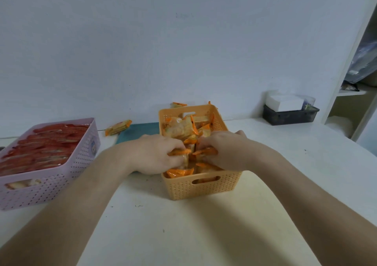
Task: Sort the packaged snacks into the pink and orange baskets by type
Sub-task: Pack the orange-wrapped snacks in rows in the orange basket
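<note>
Where the desk (pixel 183 235) centre lies: orange basket (pixel 204 186), filled with orange packets (pixel 183 129). Left hand (pixel 157 153) and right hand (pixel 222 149) sit close together inside it, each with fingers curled round orange packets. Pink basket (pixel 61 182), near left, holds red packets (pixel 44 149). Loose packet (pixel 118 127) lies farther back, touching teal mat (pixel 138 133).

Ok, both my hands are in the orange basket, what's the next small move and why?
Probably release and reach the left hand to the loose packet by the teal mat. It and the right hand grip orange packets already inside the orange basket, while that one lies on the table, unsorted.
</note>
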`<state>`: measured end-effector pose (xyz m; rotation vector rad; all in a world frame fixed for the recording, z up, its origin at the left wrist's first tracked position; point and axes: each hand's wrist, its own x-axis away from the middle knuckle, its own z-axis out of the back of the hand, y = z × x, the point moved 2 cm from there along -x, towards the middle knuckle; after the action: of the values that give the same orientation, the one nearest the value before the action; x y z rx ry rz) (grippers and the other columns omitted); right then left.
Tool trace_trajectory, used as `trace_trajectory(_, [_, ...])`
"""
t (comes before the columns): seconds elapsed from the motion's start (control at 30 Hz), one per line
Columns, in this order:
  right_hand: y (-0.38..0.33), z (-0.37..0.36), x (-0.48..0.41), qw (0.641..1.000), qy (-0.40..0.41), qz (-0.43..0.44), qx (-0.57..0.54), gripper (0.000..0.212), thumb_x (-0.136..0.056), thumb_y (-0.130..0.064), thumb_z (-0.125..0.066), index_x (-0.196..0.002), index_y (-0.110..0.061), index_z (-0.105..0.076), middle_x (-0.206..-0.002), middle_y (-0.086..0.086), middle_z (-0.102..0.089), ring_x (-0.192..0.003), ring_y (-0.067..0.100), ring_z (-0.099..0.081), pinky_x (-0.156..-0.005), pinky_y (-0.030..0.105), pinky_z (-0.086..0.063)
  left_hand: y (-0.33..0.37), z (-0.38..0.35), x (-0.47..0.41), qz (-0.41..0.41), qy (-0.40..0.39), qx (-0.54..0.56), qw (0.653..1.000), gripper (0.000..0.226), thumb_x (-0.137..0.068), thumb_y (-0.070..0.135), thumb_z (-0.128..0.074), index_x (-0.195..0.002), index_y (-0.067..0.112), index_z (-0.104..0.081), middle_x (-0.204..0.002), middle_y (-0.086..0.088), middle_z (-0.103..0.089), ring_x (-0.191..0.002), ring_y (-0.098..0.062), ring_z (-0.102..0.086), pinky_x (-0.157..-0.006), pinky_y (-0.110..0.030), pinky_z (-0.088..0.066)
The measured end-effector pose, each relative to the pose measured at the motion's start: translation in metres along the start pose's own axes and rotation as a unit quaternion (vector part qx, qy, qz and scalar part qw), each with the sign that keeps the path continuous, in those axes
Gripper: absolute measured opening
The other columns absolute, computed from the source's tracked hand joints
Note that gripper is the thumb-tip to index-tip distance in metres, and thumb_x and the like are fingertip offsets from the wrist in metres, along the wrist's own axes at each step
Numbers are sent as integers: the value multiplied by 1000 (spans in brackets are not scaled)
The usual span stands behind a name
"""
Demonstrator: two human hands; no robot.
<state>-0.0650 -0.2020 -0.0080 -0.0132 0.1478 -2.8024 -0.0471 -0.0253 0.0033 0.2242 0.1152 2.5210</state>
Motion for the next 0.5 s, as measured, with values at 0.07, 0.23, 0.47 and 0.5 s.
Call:
trace_trajectory(0.07, [-1,-1,4,1000,-11,-2,3,30,-98,-50,-39,-119,-40,-58,-108,-15,-54,-110,13,-48,-96,47,-30,0,-8,-1,-26,42,-62,997,44,-90,66,-35,-104,37,-64,-89,17,-64,-87,-4,-56,-83,-30,-42])
trace_trajectory(0.23, [-8,3,16,999,-12,13,-52,34,-103,-38,-29,-121,-33,-57,-110,-11,-60,-108,16,-51,-98,49,-32,8,-22,-1,-64,144,-18,987,60,-81,75,-21,-95,34,-63,-81,13,-64,-77,-5,-58,-68,-36,-50])
trace_trajectory(0.47, [27,6,-19,987,149,-59,-13,27,-91,-23,-47,-115,-29,-54,-115,-8,-63,-116,20,-50,-93,45,-38,31,-47,-5,-101,141,-1,985,44,-91,69,-19,-95,35,-47,-84,12,-60,-77,-7,-59,-65,-32,-49])
trace_trajectory(0.5, [30,5,-29,990,126,-60,24,30,-91,-26,-47,-120,-29,-52,-120,-8,-60,-122,20,-44,-92,47,-34,31,-48,-5,-103,151,-6,983,45,-91,69,-18,-96,35,-47,-85,12,-61,-77,-6,-59,-63,-30,-48])
